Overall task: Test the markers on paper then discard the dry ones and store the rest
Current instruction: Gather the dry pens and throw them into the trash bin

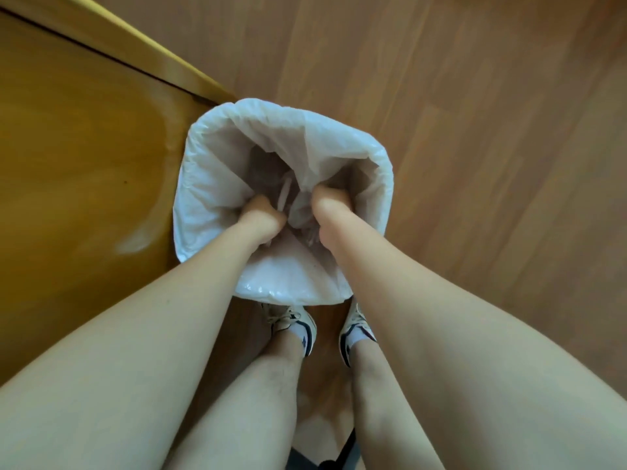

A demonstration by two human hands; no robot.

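White plastic bin liner [217, 154], both hands [261, 215] inside

I see bare forearms [190, 293] and bare shins, no sleeves; white ankle socks [298, 334] inside white low-top sneakers [288, 318] with dark trim and laces.

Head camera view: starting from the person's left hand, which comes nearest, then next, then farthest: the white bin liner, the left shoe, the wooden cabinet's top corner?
1. white bin liner: the left hand is down inside it.
2. left shoe: on the floor just below the bin, toward the person.
3. wooden cabinet's top corner: far up and to the left.
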